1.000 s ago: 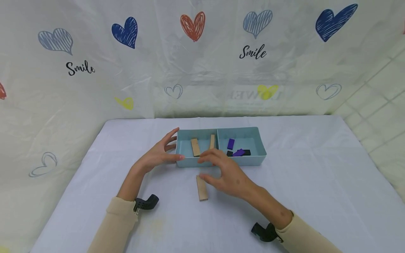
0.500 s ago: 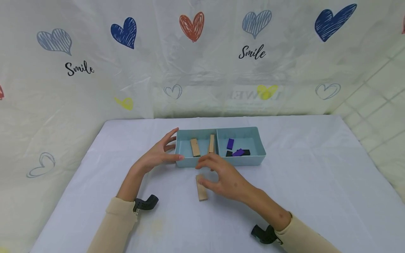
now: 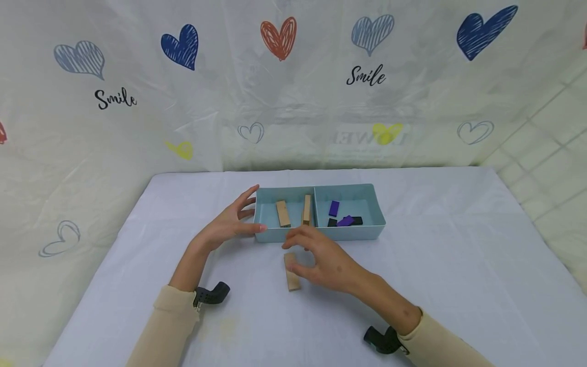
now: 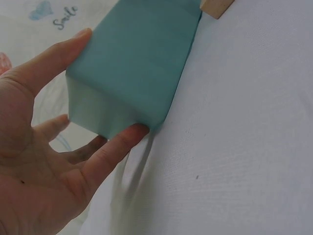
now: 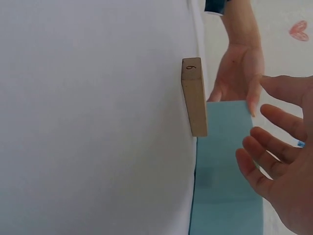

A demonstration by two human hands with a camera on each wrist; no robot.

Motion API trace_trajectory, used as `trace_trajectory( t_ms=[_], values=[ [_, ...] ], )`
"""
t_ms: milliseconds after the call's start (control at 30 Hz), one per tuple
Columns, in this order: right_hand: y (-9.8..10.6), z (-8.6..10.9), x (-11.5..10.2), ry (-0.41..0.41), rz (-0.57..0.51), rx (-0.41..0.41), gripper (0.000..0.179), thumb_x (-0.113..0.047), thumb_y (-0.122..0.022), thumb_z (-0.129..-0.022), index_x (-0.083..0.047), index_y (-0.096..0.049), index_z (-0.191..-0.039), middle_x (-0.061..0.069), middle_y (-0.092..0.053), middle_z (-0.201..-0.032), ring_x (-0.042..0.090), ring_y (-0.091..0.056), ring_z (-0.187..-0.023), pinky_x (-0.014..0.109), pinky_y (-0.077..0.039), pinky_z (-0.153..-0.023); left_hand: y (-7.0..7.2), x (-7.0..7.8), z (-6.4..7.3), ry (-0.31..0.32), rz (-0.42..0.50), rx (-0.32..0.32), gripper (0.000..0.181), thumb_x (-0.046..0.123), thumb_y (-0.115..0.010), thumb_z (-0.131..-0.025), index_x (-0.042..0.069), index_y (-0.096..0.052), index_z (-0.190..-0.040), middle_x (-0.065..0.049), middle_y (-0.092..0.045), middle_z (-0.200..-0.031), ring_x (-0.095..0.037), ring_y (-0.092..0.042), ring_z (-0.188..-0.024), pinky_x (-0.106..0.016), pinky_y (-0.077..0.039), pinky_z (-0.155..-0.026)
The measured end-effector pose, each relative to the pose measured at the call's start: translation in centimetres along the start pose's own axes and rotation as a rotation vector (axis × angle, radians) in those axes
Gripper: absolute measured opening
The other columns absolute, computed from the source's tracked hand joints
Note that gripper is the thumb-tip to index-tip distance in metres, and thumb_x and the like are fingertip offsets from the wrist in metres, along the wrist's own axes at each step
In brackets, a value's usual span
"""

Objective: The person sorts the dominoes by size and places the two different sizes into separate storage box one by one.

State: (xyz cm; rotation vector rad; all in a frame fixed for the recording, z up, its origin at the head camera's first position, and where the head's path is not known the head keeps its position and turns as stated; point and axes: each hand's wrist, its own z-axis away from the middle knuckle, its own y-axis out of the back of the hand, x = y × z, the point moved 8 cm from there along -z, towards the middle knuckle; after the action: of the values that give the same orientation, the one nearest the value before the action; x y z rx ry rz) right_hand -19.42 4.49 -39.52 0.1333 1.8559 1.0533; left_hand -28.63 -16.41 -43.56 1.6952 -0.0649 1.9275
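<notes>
A light-blue two-compartment box [image 3: 355, 234] sits on the white-covered table. My left hand [image 3: 225, 224] touches its left end, fingers spread and fairly straight, thumb at the front corner; the left wrist view shows fingertips against the box wall [image 4: 132, 54]. In front of the box lies a wooden block [image 3: 294, 282], whose end bears a dark numeral in the right wrist view. Over it hovers my right hand [image 3: 331, 261], fingers loosely bent, thumb overlapping the block in the head view. A gap shows between those fingers and the block [image 5: 195, 105] in the right wrist view.
Two wooden blocks, one leaning [image 3: 283, 214] and one by the divider [image 3: 307, 208], are in the box's left compartment. Purple pieces [image 3: 334, 208] and black pieces [image 3: 357, 220] lie in the right one. A heart-printed curtain [image 3: 293, 102] hangs behind the table.
My right hand has come slightly down and towards me, away from the box and over the loose block. My left hand stays at the box's end.
</notes>
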Motion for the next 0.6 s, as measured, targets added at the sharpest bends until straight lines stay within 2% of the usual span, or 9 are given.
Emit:
trace_trajectory(
  t_ms=[433,600],
  values=[
    [-1.1,0.0,0.5,-0.036,0.026,-0.088,0.038,-0.025,-0.081,-0.092,-0.016,-0.069,-0.127,0.007,-0.057,-0.147,0.028,-0.052,-0.142,0.05,-0.053,-0.11,0.0,0.0,0.1,0.009,0.01,-0.001,0.103,0.034,-0.087,-0.085,0.057,-0.018,-0.159,-0.002,-0.02,-0.174,-0.034,-0.026,-0.161,-0.063,-0.042,-0.117],
    [-1.6,0.0,0.8,-0.08,0.039,-0.132,0.042,-0.028,-0.083,-0.09,-0.017,-0.069,-0.128,0.008,-0.056,-0.148,0.029,-0.052,-0.141,0.051,-0.052,-0.111,0.0,0.0,0.1,0.01,0.01,-0.001,0.103,0.034,-0.087,-0.085,0.058,-0.019,-0.159,-0.001,-0.021,-0.174,-0.034,-0.027,-0.16,-0.063,-0.042,-0.118]
  ],
)
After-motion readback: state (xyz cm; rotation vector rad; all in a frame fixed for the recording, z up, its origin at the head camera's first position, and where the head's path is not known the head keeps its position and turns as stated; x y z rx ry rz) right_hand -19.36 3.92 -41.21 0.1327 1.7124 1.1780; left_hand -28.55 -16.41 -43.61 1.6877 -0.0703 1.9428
